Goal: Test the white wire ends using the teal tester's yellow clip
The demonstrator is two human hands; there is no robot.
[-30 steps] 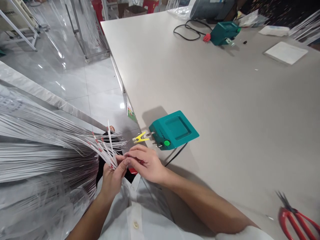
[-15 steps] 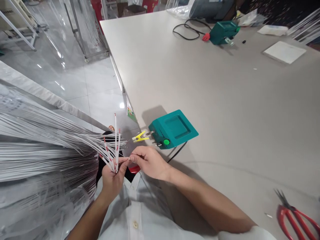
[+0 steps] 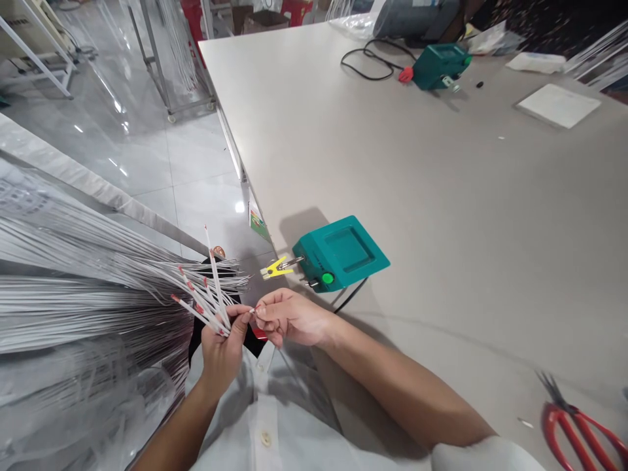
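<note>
Fingers of my left hand (image 3: 223,347) clamp five fanned white wires (image 3: 209,297) at lower centre; my right hand (image 3: 289,317) pinches one wire end (image 3: 254,309).

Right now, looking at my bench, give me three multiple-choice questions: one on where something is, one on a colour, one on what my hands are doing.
1. Where do the red-handled scissors lie?
A. on the table's near right corner
B. on the floor
C. on top of the teal box

2. What colour is the round button on the near teal box?
A. red
B. green
C. white

3. What is the left hand doing?
A. resting flat on the table
B. gripping a fan of white wires with red-marked ends
C. pressing the button

Answers:
1. A, the scissors rest on the table at the lower right of the view.
2. B, the button on the box's front face is bright green.
3. B, the wires spread upward from its fingers, while the right hand pinches one wire tip beside it.
</note>
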